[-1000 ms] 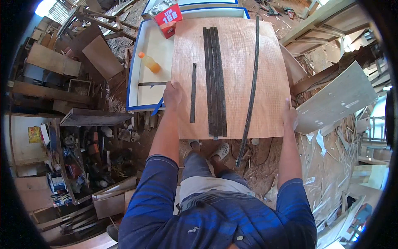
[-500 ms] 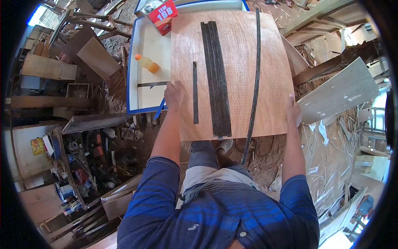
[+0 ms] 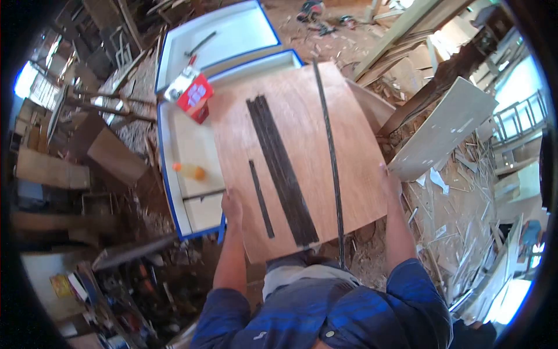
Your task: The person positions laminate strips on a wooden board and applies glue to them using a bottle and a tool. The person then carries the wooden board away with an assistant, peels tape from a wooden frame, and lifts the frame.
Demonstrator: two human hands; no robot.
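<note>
A square plywood board (image 3: 302, 134) lies in front of me, its left part over a white, blue-edged tray-like frame (image 3: 167, 145). My left hand (image 3: 232, 206) grips the board's left edge, closed on it, with fingers partly hidden. My right hand (image 3: 391, 181) holds the opposite edge. On the board rest several dark strips side by side (image 3: 282, 168) and a short dark strip (image 3: 261, 198). A long dark strip (image 3: 331, 145) runs along the right part and sticks out past the near edge.
On the frame, left of the board, stand a red and white box (image 3: 195, 99) and a lying orange-capped bottle (image 3: 189, 171). A second white frame (image 3: 232, 32) lies beyond. A pale panel (image 3: 444, 128) leans at right; wood scraps (image 3: 459, 203) litter the floor.
My view has tilted up and turned, so the board sits lower and slanted, and the far white frame now shows. Both hands keep hold of the board; the strips stay on it.
</note>
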